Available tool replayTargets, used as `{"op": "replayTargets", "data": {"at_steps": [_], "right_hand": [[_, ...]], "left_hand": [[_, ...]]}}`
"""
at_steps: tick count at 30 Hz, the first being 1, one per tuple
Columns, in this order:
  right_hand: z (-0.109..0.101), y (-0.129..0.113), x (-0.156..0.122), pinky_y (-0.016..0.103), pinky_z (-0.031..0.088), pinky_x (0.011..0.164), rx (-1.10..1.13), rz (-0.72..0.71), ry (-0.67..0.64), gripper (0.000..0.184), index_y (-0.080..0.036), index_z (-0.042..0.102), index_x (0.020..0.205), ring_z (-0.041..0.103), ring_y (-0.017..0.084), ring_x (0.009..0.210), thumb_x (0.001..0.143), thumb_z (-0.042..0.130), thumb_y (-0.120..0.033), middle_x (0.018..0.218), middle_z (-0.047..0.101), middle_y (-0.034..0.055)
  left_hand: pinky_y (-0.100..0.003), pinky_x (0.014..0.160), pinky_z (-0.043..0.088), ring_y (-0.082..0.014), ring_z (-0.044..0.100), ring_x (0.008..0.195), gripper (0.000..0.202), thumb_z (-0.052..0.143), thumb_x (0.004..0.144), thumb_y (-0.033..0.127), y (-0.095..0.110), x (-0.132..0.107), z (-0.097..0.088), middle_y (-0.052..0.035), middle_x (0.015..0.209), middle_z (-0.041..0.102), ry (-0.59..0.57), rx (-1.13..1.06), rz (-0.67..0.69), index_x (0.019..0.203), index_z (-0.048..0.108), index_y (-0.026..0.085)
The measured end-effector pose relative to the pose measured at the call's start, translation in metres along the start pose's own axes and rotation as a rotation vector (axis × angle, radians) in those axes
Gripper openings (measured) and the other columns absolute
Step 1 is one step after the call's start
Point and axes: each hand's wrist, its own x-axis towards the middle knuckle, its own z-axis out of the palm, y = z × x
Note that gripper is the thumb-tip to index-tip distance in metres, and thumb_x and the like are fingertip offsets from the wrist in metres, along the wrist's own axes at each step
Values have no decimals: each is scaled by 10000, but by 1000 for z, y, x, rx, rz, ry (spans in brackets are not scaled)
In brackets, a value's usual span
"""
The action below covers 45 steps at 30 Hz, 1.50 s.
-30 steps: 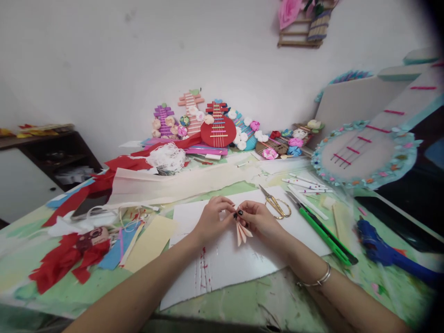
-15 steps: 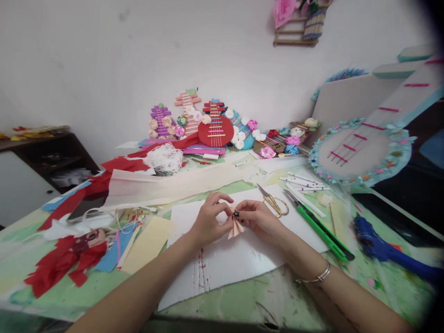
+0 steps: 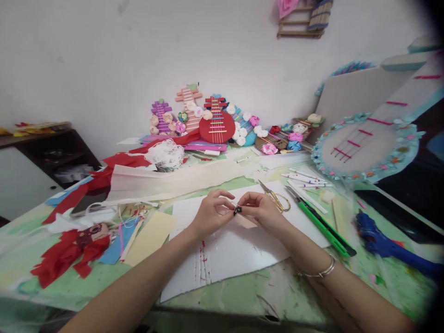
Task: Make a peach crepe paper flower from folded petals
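Observation:
Above a white board [image 3: 243, 259], my left hand [image 3: 212, 212] and my right hand [image 3: 265, 213] meet fingertip to fingertip. Between their thumbs and forefingers they pinch a small pale pink pleated paper [image 3: 247, 223], its lower part showing beneath my right fingers. Dark nails show where the thumbs come together, and the gathered top of the paper is mostly hidden there. Gold-handled scissors [image 3: 282, 202] lie just beyond my right hand. A green utility knife [image 3: 326, 226] rests to the right of the scissors.
On the right lie a blue glue gun [image 3: 378, 238] and several white pens [image 3: 305, 178]. Paper-flowered toy lutes [image 3: 217, 125] stand along the wall. To the left are red crepe paper [image 3: 55, 259], a cream paper sheet [image 3: 151, 238] and white string [image 3: 165, 154].
The pleated paper has turned, its flared end now pointing right under my right hand rather than down. My hands stay together, and the view has shifted slightly.

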Motion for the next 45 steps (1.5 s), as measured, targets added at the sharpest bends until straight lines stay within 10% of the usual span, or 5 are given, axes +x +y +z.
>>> {"op": "replayTargets", "data": {"at_steps": [16,45], "right_hand": [[7,8,-3,232,338,450,-520,-297,185,37,-189,623,747,485,105,459,725,594,-192,574,586,-6],[10,5,-5,234,418,545,-636,-449,204,98,-204,626,748,583,130,579,722,561,-135,714,654,13]], "left_hand": [[-290,702,479,-192,608,814,129,602,716,242,-6,4,1,-66,870,663,-46,-343,-315,756,703,172],[-255,616,473,-224,568,980,75,609,703,197,-1,3,1,-87,1025,591,55,-207,-247,639,635,170]]}}
